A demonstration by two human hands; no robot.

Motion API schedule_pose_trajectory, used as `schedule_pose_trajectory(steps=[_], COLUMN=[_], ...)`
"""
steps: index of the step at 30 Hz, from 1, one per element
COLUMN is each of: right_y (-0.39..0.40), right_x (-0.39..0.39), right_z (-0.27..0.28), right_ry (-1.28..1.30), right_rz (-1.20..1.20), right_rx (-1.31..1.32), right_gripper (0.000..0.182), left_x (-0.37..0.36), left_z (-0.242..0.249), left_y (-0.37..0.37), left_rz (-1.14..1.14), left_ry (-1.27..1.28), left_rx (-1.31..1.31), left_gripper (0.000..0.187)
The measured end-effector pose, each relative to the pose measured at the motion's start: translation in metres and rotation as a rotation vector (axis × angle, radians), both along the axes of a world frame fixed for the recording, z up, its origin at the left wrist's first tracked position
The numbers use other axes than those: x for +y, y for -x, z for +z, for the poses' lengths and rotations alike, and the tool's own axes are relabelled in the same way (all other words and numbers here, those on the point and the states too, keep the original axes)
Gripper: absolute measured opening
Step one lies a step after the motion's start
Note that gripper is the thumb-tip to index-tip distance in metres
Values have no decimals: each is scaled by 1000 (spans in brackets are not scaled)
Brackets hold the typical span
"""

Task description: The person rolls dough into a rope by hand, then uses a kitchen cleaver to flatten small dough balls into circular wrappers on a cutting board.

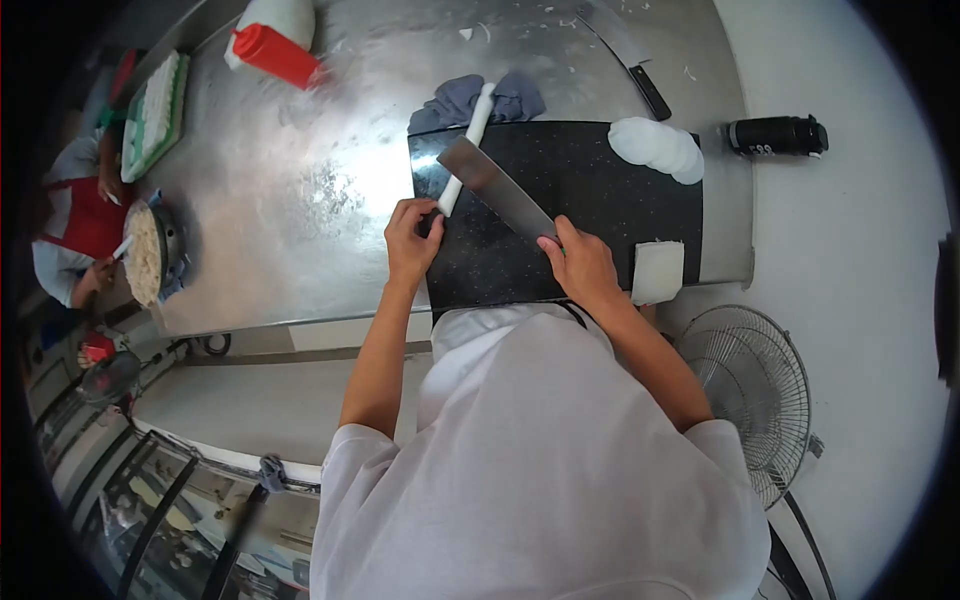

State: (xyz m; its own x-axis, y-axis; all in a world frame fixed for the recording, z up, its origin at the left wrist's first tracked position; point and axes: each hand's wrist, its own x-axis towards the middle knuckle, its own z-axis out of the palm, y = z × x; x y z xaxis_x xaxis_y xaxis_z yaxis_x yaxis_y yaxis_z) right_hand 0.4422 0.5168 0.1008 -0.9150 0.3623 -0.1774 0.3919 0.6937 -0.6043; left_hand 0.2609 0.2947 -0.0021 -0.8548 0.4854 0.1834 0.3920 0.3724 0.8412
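Note:
My right hand (588, 262) is closed round the handle of a wide-bladed cleaver (500, 192). Its blade slants up and left over the black board (560, 205), with the tip across a long white dough roll (479, 122). At the near end of that roll is my left hand (413, 240), its fingers and thumb curled against it; the exact contact is partly hidden. The far part of the roll lies over a crumpled grey cloth (455, 103). Overlapping white rounds (657, 148) lie at the board's far right corner, and a white square piece (658, 272) sits at its near right.
A black-handled knife (650, 92) and a black bottle (776, 136) are at the right. A red squeeze bottle (275, 55) is at the far left. Beyond the table's left side, another person (75, 215) works at a bowl (146, 255). A fan (750, 390) stands right of me.

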Motion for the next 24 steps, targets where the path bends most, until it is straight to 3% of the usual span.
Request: schedule_pose_trajectory(steps=[5,8,11,14,15,18,20,23,24], right_y=[9,15,14,6,-3,-34,-63,-119,-133], right_x=[-25,-41,-62,-68,-74,-110,-136,-155,-163], right_z=[-5,-10,-22,-35,-36,-31,-33,-50,-54], right_ry=[-116,-153,-107,78,107,225,323,313,329], right_rz=[91,75,-30,-110,-208,-549,-815,-1077,-1167], right_rx=[-249,-319,-278,-187,-153,27,258,236,229], right_gripper=[21,34,27,33,34,36,36,33,33], left_x=[-5,-3,-3,-3,-3,-2,14,42,49], left_z=[-11,-8,-6,2,5,19,37,41,36], left_y=[17,30,38,40,41,21,-1,-26,-29], left_rz=[-117,-212,-255,-271,-278,-242,-373,-916,-996], left_ry=[-47,-2,5,-65,-96,-91,-191,76,204], left_rx=[-19,-20,79,171,193,-292,-590,-339,-191], left_gripper=[25,25,22,20,20,18,16,19,20])
